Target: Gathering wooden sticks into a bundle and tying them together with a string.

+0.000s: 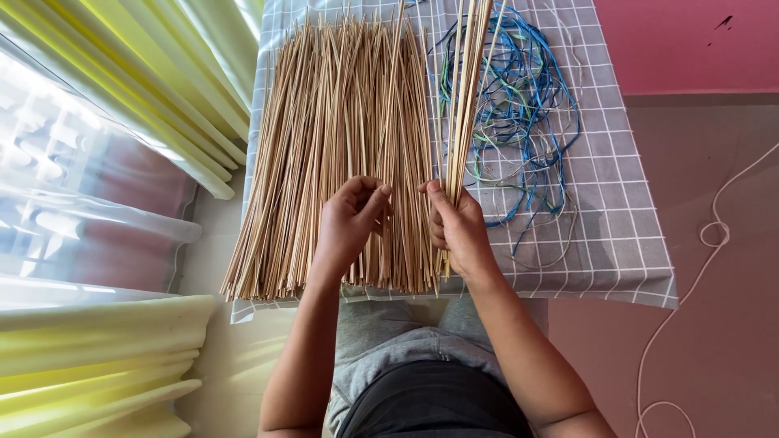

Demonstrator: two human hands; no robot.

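Head view: my right hand (458, 231) clenched around thin stick bundle (464, 97) pointing to 12 o'clock. My left hand (350, 219) pinching single stick in big stick pile (333, 146) on checked surface (625, 235). Blue-green cord tangle (527, 105) at 1 o'clock.

Around the work
Tangled blue and green strings (519, 105) near the checked cloth's (625, 243) right edge; white cord (714, 235) on the floor; yellow curtain (162, 73) at left.
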